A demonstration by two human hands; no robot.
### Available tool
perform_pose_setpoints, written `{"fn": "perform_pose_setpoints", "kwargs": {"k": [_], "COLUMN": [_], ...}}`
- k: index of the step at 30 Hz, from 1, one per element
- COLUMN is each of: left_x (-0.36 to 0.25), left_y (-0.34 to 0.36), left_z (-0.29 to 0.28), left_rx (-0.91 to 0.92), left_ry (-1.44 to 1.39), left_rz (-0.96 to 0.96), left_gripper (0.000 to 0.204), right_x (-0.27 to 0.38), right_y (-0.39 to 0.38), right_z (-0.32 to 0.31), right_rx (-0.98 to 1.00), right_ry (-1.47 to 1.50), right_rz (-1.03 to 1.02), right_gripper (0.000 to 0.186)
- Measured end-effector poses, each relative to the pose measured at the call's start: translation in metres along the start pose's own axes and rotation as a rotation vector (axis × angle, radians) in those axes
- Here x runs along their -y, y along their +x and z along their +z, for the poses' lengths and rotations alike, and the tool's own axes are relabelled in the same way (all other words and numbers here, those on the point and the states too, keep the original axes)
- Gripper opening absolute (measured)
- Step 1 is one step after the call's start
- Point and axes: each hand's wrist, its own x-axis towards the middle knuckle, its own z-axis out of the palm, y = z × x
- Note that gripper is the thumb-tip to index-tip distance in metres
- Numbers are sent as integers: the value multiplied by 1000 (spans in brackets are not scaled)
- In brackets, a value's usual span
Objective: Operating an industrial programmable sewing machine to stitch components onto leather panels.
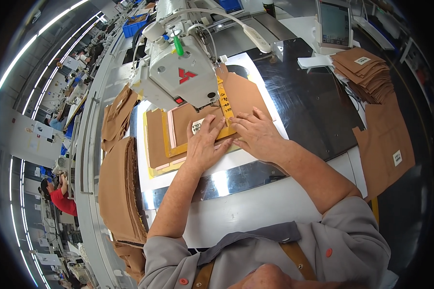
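Observation:
My left hand lies palm down with fingers spread, its fingertips beside a white label on a brown fabric piece. To its right, my right hand rests flat, fingers stretched toward the lower end of a yellow strip with handwritten marks. Both hands press on or next to a yellow template frame around the fabric. The two thumbs nearly meet at the frame's near edge. Just beyond my fingers stands the sewing machine head; its needle area is partly hidden.
Brown fabric stacks lie at the left and on the right, where a large labelled piece hangs down. A screen stands at the back right. A dark shiny plate covers the table's right side. Another person in red sits far left.

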Motion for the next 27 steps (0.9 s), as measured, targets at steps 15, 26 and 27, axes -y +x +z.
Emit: {"fn": "perform_pose_setpoints", "kwargs": {"k": [15, 26, 27], "left_x": [20, 28, 29], "left_y": [16, 22, 21], "left_z": [9, 16, 16], "left_rx": [-35, 20, 19], "left_ry": [-107, -66, -64], "left_rz": [-54, -90, -89], "left_gripper": [51, 73, 73], "right_x": [-2, -7, -7], "right_y": [1, 0, 0], "right_z": [1, 4, 3], "right_rx": [-26, -130, -132], "right_ry": [8, 69, 61], "right_rz": [31, 17, 14], "right_gripper": [44, 34, 34]}}
